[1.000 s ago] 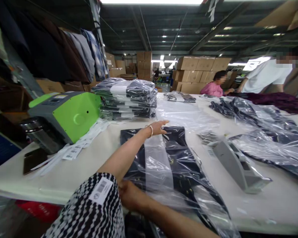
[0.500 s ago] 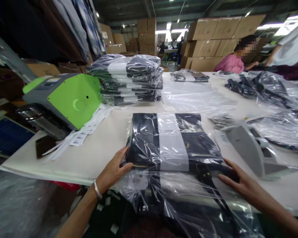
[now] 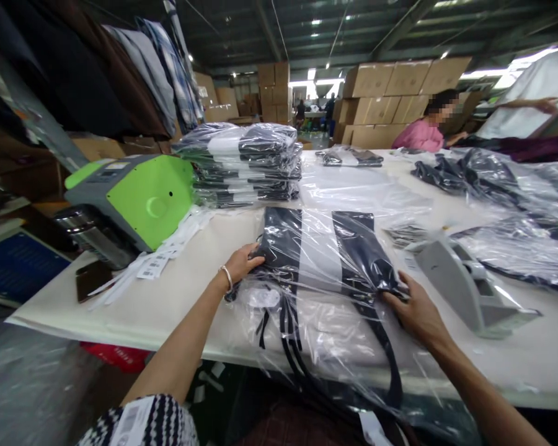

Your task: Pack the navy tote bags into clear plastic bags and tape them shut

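Note:
A folded black item (image 3: 281,226) with long dark straps lies in a clear plastic bag (image 3: 325,322) at the table's front. A broad white band (image 3: 320,248) crosses its middle. I cannot tell exactly what kind of article it is. My left hand (image 3: 244,263) grips its left side, thumb on top and fingers toward the edge. On the opposite side, my right hand (image 3: 411,303) is closed on the right edge, with bunched plastic at the fingertips. The straps and the loose end of the bag hang over the table edge toward me.
Behind stands a stack of similar wrapped packs (image 3: 246,167). To the left are a green and grey machine (image 3: 153,198), a flask (image 3: 95,235), a phone (image 3: 92,279) and paper labels (image 3: 155,263). A grey dispenser (image 3: 465,285) stands right, near more plastic-wrapped goods (image 3: 530,248). A person in pink (image 3: 418,133) is beyond.
Both hands have moved away from me, pushing the wrapped black item farther onto the table. Its lower part is folded under or drawn up, and the straps now show. The view has tilted up slightly.

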### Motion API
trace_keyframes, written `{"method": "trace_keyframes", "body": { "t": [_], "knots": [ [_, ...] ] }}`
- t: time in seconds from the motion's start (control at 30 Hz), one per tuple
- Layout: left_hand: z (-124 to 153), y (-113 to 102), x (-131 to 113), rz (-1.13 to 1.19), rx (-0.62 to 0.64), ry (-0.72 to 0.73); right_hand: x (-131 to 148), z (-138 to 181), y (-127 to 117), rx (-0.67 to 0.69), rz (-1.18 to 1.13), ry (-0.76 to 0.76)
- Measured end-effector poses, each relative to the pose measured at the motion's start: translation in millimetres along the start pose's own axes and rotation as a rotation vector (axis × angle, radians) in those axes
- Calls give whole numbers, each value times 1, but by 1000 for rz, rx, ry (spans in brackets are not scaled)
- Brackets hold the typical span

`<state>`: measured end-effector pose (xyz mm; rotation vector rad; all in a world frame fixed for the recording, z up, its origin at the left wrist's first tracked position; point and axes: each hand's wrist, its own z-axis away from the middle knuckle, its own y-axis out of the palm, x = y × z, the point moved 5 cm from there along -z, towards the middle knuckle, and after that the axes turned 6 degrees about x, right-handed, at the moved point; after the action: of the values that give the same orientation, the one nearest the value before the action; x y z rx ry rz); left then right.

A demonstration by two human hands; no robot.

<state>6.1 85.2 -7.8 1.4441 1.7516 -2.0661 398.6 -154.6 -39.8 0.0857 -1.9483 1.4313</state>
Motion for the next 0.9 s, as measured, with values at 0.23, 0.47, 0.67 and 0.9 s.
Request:
{"method": "trace_keyframes", "body": {
  "t": [0.23,0.47,0.67,0.9],
  "knots": [
    [116,15,-24,-179,92,191,76,94,-43,214,-287,-146],
    [135,8,-50,-202,-148,130,195,176,42,1093,-462,-601],
    [140,-49,-116,-63,-366,139,239,139,70,1009,-289,-693],
    [190,-52,-105,70,-183,195,244,150,58,1155,-338,-602]
  ]
}}
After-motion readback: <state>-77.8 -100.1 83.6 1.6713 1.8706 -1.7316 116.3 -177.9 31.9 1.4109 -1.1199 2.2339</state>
